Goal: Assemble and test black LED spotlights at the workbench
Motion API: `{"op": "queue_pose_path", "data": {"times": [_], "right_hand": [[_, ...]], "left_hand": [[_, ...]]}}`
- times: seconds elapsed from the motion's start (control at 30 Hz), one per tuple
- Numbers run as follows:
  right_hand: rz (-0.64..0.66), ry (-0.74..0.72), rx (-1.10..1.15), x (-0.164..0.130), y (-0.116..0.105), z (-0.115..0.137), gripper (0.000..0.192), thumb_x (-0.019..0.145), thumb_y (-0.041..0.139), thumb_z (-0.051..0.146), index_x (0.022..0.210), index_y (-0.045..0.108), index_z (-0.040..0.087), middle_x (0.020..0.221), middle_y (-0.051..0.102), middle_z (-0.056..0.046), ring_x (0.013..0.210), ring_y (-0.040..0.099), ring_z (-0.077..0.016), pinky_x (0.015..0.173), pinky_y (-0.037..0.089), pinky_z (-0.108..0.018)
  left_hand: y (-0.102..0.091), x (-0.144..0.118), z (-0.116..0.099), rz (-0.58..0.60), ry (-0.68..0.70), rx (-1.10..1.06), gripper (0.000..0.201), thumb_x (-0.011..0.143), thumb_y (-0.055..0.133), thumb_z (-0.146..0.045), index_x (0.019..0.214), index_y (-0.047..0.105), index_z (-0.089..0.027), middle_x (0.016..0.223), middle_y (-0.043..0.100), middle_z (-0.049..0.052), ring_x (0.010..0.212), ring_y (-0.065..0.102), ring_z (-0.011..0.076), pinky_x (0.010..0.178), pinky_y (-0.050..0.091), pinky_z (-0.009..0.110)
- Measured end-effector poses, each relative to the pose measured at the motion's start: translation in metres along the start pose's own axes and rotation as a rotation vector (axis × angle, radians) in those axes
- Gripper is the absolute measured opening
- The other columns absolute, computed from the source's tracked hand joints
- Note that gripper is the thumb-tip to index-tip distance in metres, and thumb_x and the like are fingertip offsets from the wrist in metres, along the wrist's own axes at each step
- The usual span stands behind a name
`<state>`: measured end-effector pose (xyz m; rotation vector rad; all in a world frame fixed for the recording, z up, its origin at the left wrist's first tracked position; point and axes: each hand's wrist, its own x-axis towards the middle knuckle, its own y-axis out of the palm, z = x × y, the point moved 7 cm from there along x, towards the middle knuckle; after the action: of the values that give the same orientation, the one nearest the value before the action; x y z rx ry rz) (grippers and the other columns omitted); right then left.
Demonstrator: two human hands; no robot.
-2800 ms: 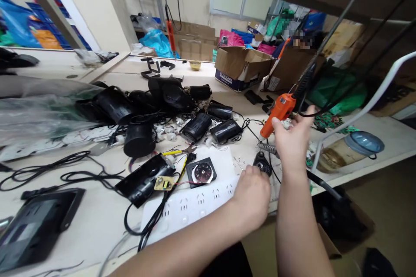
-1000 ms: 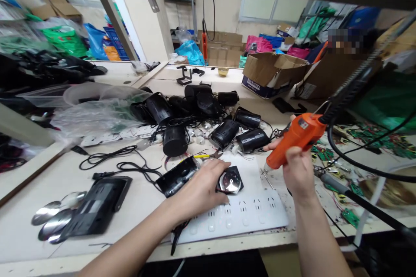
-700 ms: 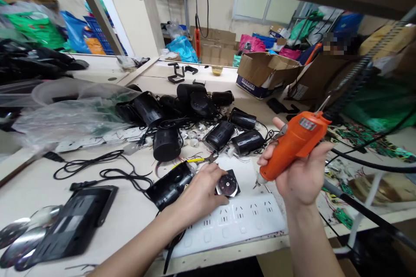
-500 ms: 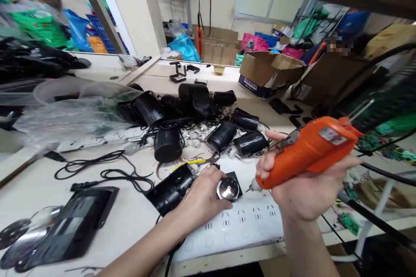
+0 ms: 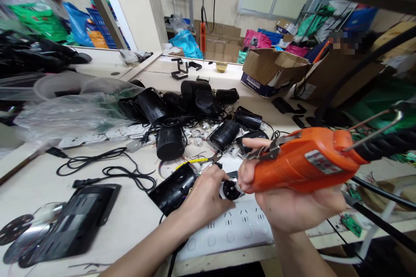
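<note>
My right hand is wrapped around an orange electric screwdriver, its front end pointing left. The tip meets a small round part with a dark, shiny face; the exact contact is hidden by my fingers. Fingers of my left hand grip that round part from its left side. Beside the left hand lies an open black plastic housing with a hollow inside. Under both hands stretches a white panel with slots. Yellow-handled pliers rest just behind the left hand.
Several black cylindrical housings are heaped behind my hands among small white parts. Black cords and another black housing lie at left. A cardboard box stands at the back. Another person, blurred, is at far right.
My right hand has brought the screwdriver left, so its tip now reaches the round part. The left hand stays nearly in place.
</note>
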<state>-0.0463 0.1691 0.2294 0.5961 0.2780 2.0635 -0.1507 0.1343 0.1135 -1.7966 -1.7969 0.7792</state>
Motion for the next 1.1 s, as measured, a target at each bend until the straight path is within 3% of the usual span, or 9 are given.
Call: {"op": "queue_pose_path", "data": {"times": [0.43, 0.53, 0.6, 0.7, 0.87, 1.1], "right_hand": [[-0.085, -0.027, 0.081, 0.0001, 0.0011, -0.0054, 0.053, 0.072, 0.058, 0.071, 0.090, 0.076, 0.024, 0.084, 0.073, -0.010, 0.050, 0.060, -0.0215, 0.040, 0.044, -0.035], [-0.066, -0.049, 0.104, 0.0015, 0.0036, -0.0029, 0.042, 0.073, 0.062, 0.064, 0.091, 0.076, 0.028, 0.088, 0.074, -0.008, 0.049, 0.060, -0.0209, 0.042, 0.044, -0.034], [-0.066, -0.059, 0.085, 0.0019, 0.0038, -0.0019, 0.041, 0.074, 0.062, 0.062, 0.090, 0.076, 0.027, 0.081, 0.074, -0.008, 0.048, 0.059, -0.0211, 0.042, 0.044, -0.034], [-0.068, -0.019, 0.020, 0.0016, 0.0033, -0.0048, 0.058, 0.073, 0.056, 0.071, 0.090, 0.077, 0.020, 0.060, 0.067, -0.009, 0.046, 0.057, -0.0227, 0.040, 0.043, -0.034], [-0.067, 0.023, 0.000, 0.0014, 0.0034, -0.0082, 0.068, 0.070, 0.053, 0.078, 0.093, 0.078, 0.018, 0.057, 0.065, -0.008, 0.046, 0.056, -0.0215, 0.039, 0.042, -0.032], [-0.071, -0.013, 0.055, 0.0012, 0.0032, -0.0070, 0.050, 0.072, 0.056, 0.069, 0.085, 0.075, 0.025, 0.064, 0.067, -0.008, 0.047, 0.057, -0.0228, 0.038, 0.042, -0.034]], "left_hand": [[0.0002, 0.0015, 0.0010, -0.004, -0.004, -0.006, 0.030, 0.059, 0.081, -0.023, 0.076, 0.056, -0.019, 0.092, 0.056, 0.005, 0.093, 0.053, 0.0256, 0.077, 0.042, 0.035], [0.0010, 0.0006, 0.0017, -0.002, -0.009, -0.008, 0.031, 0.059, 0.082, -0.023, 0.076, 0.056, -0.020, 0.091, 0.056, 0.004, 0.091, 0.053, 0.0250, 0.077, 0.042, 0.034], [0.0015, 0.0001, 0.0018, 0.000, -0.005, -0.012, 0.031, 0.059, 0.082, -0.023, 0.077, 0.057, -0.020, 0.090, 0.055, 0.004, 0.091, 0.053, 0.0246, 0.076, 0.042, 0.034], [0.0012, 0.0004, 0.0020, -0.006, -0.001, -0.012, 0.030, 0.059, 0.082, -0.023, 0.076, 0.057, -0.020, 0.090, 0.055, 0.004, 0.090, 0.053, 0.0242, 0.076, 0.041, 0.034], [-0.0004, 0.0019, 0.0022, -0.016, -0.018, -0.022, 0.033, 0.057, 0.084, -0.025, 0.073, 0.057, -0.019, 0.087, 0.055, 0.003, 0.087, 0.053, 0.0231, 0.073, 0.041, 0.033], [-0.0019, 0.0007, 0.0015, -0.025, -0.008, -0.050, 0.030, 0.057, 0.083, -0.021, 0.072, 0.057, -0.019, 0.085, 0.055, 0.001, 0.085, 0.053, 0.0219, 0.072, 0.040, 0.031]]}}
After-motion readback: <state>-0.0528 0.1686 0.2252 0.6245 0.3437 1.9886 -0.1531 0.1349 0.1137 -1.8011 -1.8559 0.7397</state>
